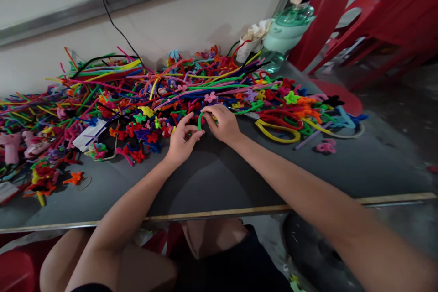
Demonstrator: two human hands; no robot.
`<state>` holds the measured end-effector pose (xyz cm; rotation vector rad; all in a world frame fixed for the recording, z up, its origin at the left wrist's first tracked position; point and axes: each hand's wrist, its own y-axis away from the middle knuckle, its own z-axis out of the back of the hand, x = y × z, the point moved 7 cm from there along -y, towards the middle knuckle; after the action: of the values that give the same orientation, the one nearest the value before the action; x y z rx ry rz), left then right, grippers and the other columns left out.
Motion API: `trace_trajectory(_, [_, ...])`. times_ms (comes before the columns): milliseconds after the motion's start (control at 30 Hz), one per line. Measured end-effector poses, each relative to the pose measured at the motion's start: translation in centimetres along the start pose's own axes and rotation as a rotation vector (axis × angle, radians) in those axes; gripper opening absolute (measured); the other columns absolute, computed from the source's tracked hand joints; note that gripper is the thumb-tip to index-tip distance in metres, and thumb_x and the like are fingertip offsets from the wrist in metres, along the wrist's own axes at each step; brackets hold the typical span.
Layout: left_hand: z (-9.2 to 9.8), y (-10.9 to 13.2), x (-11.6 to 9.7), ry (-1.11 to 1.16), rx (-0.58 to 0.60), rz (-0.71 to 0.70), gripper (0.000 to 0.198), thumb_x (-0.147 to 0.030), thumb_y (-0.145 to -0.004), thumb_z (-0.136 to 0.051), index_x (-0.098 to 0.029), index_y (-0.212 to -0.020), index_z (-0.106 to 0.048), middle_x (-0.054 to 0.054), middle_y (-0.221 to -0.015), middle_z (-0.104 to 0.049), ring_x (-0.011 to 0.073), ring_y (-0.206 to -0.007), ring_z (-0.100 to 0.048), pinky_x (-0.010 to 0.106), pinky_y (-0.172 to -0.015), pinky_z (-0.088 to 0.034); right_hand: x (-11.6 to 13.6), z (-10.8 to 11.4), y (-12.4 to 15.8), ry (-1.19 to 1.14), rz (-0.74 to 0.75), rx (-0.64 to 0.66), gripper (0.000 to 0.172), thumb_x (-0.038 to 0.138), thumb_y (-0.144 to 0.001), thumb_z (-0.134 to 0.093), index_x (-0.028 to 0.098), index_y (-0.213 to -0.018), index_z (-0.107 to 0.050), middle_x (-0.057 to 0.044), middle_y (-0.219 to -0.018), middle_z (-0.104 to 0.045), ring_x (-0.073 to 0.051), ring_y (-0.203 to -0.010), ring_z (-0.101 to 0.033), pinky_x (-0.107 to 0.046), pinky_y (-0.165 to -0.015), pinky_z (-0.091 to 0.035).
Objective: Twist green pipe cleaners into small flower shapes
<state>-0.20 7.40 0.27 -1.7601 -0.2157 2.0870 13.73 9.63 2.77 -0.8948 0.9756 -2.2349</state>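
A short, curved green pipe cleaner (200, 121) spans the gap between my two hands above the front of the heap. My left hand (182, 142) pinches its lower end between thumb and finger, the other fingers loosely curled. At the upper end, the fingertips of my right hand (224, 124) close on it, palm turned down. Just behind the hands lies a dense pile of coloured pipe cleaners (219, 93), with a pink flower (210, 97) among them. Scissors with yellow handles (278, 132) rest to the right of my right hand.
A green-lidded bottle (285, 32) and a white cup with crumpled tissue (249, 48) stand at the back right. A pink twisted piece (326, 146) and an orange flower (73, 178) lie near the front. Red chairs (379, 23) stand beyond the table's right end.
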Motion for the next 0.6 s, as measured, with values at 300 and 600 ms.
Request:
trace_trajectory(300, [1.14,-0.09,-0.4,-0.083,-0.098,-0.001,0.042,-0.04,-0.084,-0.065,-0.02,-0.118,-0.052,0.0,-0.079,-0.067,0.0085,-0.061,-0.061,0.021,-0.055,-0.049,-0.16,-0.84,0.27,0.08,-0.023,0.083,0.017,0.025,-0.09,-0.044,0.02,-0.091,-0.06,-0.005,-0.084,-0.07,-0.019,-0.076,-0.064,-0.03,-0.069,-0.048])
trace_trajectory(600, [0.78,-0.24,-0.54,-0.099,-0.067,-0.027,0.041,-0.039,-0.082,-0.067,-0.019,-0.115,-0.055,0.002,-0.083,-0.068,0.0094,-0.07,-0.063,0.019,-0.054,-0.046,-0.31,-0.73,0.19,0.083,-0.044,0.087,0.017,0.022,-0.087,-0.045,0.02,-0.09,-0.061,-0.005,-0.084,-0.07,-0.018,-0.075,-0.064,-0.029,-0.068,-0.047])
